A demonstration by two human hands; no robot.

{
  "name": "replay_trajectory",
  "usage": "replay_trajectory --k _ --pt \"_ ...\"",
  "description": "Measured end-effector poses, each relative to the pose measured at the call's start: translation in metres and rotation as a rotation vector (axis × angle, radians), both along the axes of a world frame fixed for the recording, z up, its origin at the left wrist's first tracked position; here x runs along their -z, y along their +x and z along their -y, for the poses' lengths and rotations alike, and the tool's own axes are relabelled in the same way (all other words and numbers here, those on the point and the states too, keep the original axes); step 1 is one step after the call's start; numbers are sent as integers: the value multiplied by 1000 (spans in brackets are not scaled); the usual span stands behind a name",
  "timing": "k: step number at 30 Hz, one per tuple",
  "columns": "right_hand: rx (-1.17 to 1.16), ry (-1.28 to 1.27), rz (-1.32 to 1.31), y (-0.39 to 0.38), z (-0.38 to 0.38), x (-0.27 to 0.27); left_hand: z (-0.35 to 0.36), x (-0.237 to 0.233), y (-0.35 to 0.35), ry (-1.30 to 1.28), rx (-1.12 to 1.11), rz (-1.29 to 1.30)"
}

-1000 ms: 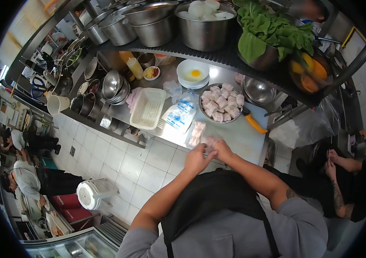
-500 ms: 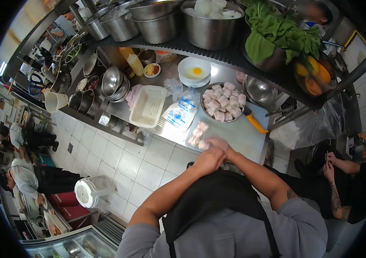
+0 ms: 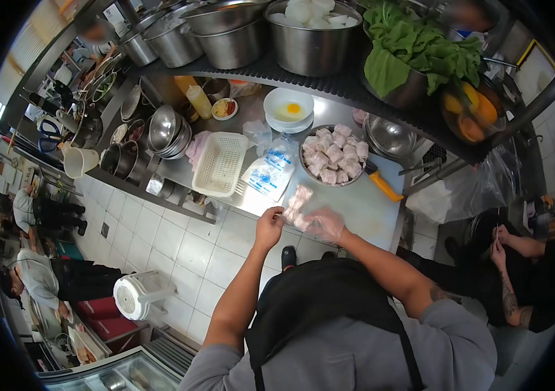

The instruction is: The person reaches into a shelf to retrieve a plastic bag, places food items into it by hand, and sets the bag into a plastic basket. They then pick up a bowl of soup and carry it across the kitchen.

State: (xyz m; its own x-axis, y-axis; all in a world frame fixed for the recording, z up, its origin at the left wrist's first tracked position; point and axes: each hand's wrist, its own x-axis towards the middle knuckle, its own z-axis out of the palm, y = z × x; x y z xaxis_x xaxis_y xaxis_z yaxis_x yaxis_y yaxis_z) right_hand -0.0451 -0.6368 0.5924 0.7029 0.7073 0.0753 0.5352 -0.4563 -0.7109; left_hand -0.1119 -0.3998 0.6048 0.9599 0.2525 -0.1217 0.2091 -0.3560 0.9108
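A clear plastic bag with pale pink meat pieces lies at the near edge of the white cutting board. My bare left hand pinches the bag's left edge between thumb and fingers. On my right hand is a loose clear plastic glove; its fingers are extended beside the bag's lower right, partly blurred by the plastic. Just beyond the bag, a steel bowl of similar meat chunks rests on the board. To its right lies a knife with a yellow-orange handle.
Left of the board are a blue-printed plastic bag, a white basket and a bowl with an egg. A shelf with steel pots and leafy greens overhangs the counter. A person in black sits at the right.
My left hand has left my right wrist and moved left to the bag's edge. My gloved right hand has shifted slightly and its fingers have spread.
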Motion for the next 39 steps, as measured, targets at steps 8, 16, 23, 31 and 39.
replay_trajectory --k 8,16,23,31,39 --pt "46 -87 -3 -4 -5 -20 4 1 3 -15 -67 -68" --pt "25 -7 -91 0 -8 -3 3 4 4 -31 -118 0" --pt "-135 60 181 0 37 12 -3 -11 -13 199 -140 126" --pt "-178 -220 79 7 127 -55 5 -16 -18 81 -9 -57" --pt "-129 -35 11 -1 115 -29 51 -45 -22 459 98 72"
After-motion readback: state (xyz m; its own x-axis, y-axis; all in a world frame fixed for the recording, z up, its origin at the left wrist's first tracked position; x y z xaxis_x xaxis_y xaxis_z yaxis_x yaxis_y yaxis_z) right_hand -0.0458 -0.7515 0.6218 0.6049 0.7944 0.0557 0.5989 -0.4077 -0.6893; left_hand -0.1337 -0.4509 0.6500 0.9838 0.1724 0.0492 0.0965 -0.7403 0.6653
